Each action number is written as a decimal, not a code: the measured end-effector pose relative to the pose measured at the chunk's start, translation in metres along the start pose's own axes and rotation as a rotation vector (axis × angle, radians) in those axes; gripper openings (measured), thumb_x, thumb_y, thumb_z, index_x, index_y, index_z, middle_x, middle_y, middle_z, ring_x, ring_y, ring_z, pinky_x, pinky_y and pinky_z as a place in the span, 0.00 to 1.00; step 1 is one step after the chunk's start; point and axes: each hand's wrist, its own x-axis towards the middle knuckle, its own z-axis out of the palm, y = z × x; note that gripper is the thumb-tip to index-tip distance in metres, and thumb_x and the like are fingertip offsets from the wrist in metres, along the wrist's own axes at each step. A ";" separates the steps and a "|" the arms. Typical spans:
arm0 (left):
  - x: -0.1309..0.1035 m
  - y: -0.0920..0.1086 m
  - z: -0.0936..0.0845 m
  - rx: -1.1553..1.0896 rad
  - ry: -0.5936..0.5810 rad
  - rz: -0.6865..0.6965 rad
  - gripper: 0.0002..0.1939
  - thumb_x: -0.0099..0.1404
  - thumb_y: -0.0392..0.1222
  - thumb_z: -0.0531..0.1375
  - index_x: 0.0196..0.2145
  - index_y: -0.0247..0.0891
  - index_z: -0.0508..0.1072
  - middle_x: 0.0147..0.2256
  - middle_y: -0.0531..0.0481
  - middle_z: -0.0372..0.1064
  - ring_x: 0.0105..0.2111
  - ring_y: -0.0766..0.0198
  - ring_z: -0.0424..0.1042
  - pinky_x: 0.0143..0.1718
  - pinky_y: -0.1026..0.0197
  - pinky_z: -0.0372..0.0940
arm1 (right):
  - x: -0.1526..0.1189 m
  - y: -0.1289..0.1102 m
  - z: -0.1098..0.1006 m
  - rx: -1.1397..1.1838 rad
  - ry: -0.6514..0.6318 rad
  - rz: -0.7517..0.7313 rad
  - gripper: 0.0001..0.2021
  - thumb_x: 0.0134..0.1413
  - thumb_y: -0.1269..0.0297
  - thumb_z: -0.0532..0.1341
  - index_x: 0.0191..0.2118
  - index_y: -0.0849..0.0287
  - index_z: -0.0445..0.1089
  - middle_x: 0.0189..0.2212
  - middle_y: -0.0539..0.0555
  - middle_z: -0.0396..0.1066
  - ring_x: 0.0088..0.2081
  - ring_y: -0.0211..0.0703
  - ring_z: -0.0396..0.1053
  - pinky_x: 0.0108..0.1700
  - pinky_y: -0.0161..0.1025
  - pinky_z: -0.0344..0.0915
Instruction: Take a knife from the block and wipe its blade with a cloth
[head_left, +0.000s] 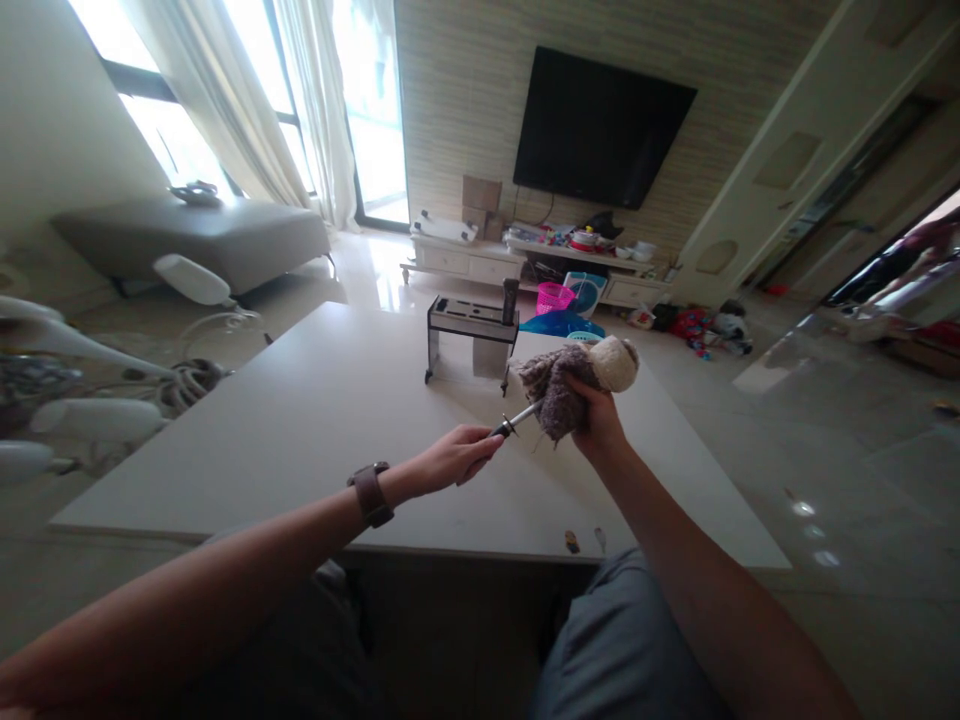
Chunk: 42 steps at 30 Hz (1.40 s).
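Above the far edge of the pale rectangular surface (300,420), the right hand (596,420) has its grip closed around a fuzzy grey-brown plush toy with a cream head (574,380). The left hand (454,458) pinches a thin dark-handled metal tool (516,422), its tip touching the toy's underside. A small grey metal rack (471,335) stands just behind; the work looks mid-way, with the tool at the fabric.

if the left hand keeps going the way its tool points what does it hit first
The left hand pinches a thin tool aimed up and right. Its tip already looks to be at the plush toy held in the right hand, so the toy comes first, though depth is unclear.
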 end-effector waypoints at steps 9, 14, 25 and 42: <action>-0.003 0.001 -0.004 0.008 0.000 -0.018 0.29 0.67 0.69 0.60 0.25 0.40 0.61 0.17 0.59 0.55 0.17 0.72 0.51 0.19 0.65 0.46 | 0.036 -0.020 -0.035 0.066 -0.028 -0.032 0.16 0.50 0.63 0.72 0.46 0.55 0.78 0.45 0.51 0.83 0.46 0.45 0.82 0.53 0.47 0.80; -0.003 -0.012 -0.015 -0.019 0.023 0.005 0.28 0.68 0.66 0.61 0.25 0.40 0.62 0.17 0.59 0.56 0.16 0.72 0.51 0.18 0.65 0.45 | 0.035 -0.022 -0.034 0.043 -0.002 -0.054 0.14 0.53 0.61 0.72 0.46 0.54 0.78 0.45 0.50 0.83 0.48 0.43 0.81 0.55 0.44 0.78; 0.002 -0.015 -0.009 -0.204 0.153 0.100 0.29 0.66 0.68 0.62 0.26 0.40 0.63 0.14 0.60 0.55 0.14 0.73 0.52 0.15 0.67 0.46 | -0.003 -0.002 -0.013 -0.058 -0.238 0.158 0.22 0.44 0.54 0.78 0.45 0.53 0.78 0.43 0.50 0.82 0.47 0.49 0.80 0.60 0.49 0.75; 0.003 -0.030 0.003 -0.089 0.094 0.078 0.28 0.68 0.69 0.60 0.33 0.39 0.65 0.16 0.63 0.55 0.14 0.73 0.51 0.14 0.68 0.46 | -0.054 0.037 0.025 -0.149 -0.136 0.143 0.31 0.26 0.68 0.81 0.45 0.57 0.79 0.41 0.52 0.83 0.45 0.50 0.79 0.55 0.47 0.75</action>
